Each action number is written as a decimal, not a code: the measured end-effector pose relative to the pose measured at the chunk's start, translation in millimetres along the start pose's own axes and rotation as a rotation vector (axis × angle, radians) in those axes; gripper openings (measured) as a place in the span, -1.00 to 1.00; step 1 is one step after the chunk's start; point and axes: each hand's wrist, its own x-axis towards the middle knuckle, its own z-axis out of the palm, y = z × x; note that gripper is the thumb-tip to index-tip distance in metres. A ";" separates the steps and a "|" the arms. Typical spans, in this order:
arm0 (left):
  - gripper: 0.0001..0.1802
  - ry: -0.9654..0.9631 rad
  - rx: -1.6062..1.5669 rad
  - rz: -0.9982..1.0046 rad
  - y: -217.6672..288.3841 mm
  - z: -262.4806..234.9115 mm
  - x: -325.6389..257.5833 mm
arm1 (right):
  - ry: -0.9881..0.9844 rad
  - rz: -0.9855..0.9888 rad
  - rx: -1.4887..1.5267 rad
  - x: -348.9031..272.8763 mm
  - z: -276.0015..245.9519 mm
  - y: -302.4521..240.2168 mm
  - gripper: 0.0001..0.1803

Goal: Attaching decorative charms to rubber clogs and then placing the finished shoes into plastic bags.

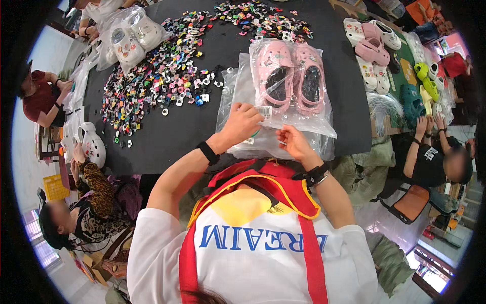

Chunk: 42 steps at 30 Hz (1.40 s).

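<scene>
1. Fingers of the left hand (242,123) curl down onto the near edge of a clear plastic bag (291,96), pinching it right beside a small white label (264,112) with dark bars stuck on the film.
2. At three o'clock from it, the right hand (292,143) is partly closed, thumb and fingertips nipping the same bag's lower edge; the two hands sit near each other, not touching.
3. Both wrists carry black bands, the right one with a watch (315,175).
4. Inside the bag, at twelve o'clock from the hands, lies a pair of pink clogs (290,76) side by side, toes pointing away, dark insides showing.
5. Under that bag more clear bags (238,96) lie flat in a stack on the black table (167,137), their edges sticking out at nine and six o'clock.
6. At ten to twelve o'clock a wide scatter of small coloured shoe charms (162,76) covers the tabletop.
7. Further out at eleven o'clock, white clogs in bags (129,38) sit at the table's far left corner.
8. At two o'clock, loose pink and white clogs (372,45) are lined up, with green clogs (420,86) beyond them.
9. At eight o'clock another person's hand holds a white clog (91,144) at the table edge.
10. At four o'clock a seated person in a black shirt (430,159) raises both hands toward the table's right side.
</scene>
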 end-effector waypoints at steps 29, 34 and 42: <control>-0.89 -0.004 -0.322 -0.398 -15.4 -13.7 -39.9 | -0.128 0.138 -0.003 10.7 26.8 10.7 -0.82; -0.84 -0.022 -0.386 -0.466 -19.8 -16.4 -39.7 | -0.021 0.037 -0.020 -3.3 -3.4 7.9 -0.84; -0.83 -0.052 -0.386 -0.450 -25.6 -16.3 -39.5 | 0.327 -0.197 0.038 -41.7 -60.3 -7.9 -0.85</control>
